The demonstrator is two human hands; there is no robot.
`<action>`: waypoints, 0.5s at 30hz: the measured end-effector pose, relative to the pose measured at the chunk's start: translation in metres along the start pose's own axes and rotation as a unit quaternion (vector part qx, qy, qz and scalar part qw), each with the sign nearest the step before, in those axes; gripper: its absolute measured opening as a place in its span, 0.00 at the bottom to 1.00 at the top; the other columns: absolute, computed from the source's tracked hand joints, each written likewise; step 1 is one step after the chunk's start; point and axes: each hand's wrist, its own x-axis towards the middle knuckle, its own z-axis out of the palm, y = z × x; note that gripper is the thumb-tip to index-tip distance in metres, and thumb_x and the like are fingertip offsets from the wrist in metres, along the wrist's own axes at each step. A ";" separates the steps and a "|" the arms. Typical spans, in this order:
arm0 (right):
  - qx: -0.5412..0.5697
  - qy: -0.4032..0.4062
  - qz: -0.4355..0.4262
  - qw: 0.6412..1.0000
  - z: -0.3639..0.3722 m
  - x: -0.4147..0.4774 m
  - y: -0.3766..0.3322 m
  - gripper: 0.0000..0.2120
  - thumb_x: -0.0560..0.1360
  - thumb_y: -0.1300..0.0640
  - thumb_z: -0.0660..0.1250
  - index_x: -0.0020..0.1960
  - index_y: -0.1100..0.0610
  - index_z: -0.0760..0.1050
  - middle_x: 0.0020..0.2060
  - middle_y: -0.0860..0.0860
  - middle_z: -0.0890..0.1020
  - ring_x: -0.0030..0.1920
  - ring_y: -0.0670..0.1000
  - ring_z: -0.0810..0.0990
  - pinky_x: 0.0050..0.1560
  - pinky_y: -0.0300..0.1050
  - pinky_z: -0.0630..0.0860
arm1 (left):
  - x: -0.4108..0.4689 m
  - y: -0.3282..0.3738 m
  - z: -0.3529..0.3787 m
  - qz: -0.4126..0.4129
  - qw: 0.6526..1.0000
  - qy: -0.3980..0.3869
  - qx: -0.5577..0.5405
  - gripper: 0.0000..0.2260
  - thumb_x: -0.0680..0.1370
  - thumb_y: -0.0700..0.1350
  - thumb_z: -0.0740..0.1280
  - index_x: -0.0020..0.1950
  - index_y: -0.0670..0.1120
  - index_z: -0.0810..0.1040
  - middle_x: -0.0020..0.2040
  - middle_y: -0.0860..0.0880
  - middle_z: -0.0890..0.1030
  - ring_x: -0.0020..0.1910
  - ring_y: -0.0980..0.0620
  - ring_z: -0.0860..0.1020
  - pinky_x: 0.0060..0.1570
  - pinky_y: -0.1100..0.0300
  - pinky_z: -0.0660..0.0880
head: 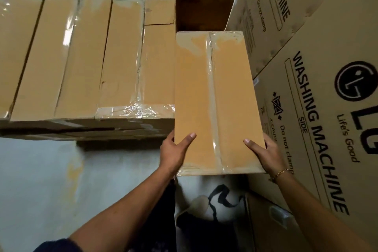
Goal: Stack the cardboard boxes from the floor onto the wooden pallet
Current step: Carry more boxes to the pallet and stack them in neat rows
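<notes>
Cardboard box [196, 98], long, glossy-taped, in left hand [173, 150] and right hand [267, 154], fingers [269, 141] round its edges

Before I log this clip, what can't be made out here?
Head view only.
Pallet: covered by the stacked boxes.
Fingers of the left hand and right hand: under the held box.
Dark gap beyond it: bottom in shadow.
Washing machine cartons: cut off by the right edge.

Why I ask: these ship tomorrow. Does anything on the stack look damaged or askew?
Yes. On the stacked box beside the held box, the clear tape is wrinkled and bunched at the near edge, and its top flap shows a stepped seam. Below it, the cardboard edge looks crushed and ragged. The held box looks intact.
</notes>
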 end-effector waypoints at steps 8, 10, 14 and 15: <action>0.035 0.008 -0.002 0.999 0.021 0.026 0.013 0.16 0.78 0.55 0.73 0.64 0.51 0.75 0.49 0.41 0.81 0.48 0.40 0.78 0.42 0.34 0.71 | 0.028 -0.014 0.011 -0.023 0.999 0.029 -0.013 0.29 0.68 0.62 0.80 0.63 0.48 0.83 0.52 0.54 0.87 0.51 0.54 0.86 0.59 0.49 0.82; 0.049 0.012 -0.005 0.999 0.024 0.032 0.017 0.17 0.78 0.56 0.73 0.65 0.53 0.76 0.49 0.42 0.81 0.48 0.41 0.79 0.42 0.34 0.72 | 0.034 -0.015 0.013 -0.030 0.999 0.028 -0.011 0.30 0.68 0.62 0.80 0.64 0.47 0.82 0.53 0.53 0.87 0.52 0.53 0.85 0.60 0.49 0.81; 0.046 0.003 -0.008 0.999 0.023 0.036 0.022 0.20 0.78 0.54 0.73 0.68 0.54 0.76 0.50 0.41 0.81 0.50 0.39 0.78 0.44 0.35 0.72 | 0.033 -0.017 0.013 -0.049 0.998 0.025 -0.020 0.33 0.69 0.62 0.80 0.68 0.46 0.79 0.58 0.49 0.86 0.55 0.52 0.84 0.60 0.51 0.80; 0.046 -0.002 -0.007 0.999 0.022 0.036 0.024 0.21 0.78 0.53 0.74 0.69 0.53 0.75 0.51 0.41 0.81 0.50 0.39 0.78 0.45 0.36 0.72 | 0.030 -0.019 0.012 -0.061 0.998 0.024 -0.023 0.32 0.70 0.60 0.80 0.68 0.46 0.79 0.58 0.48 0.85 0.55 0.51 0.84 0.61 0.51 0.80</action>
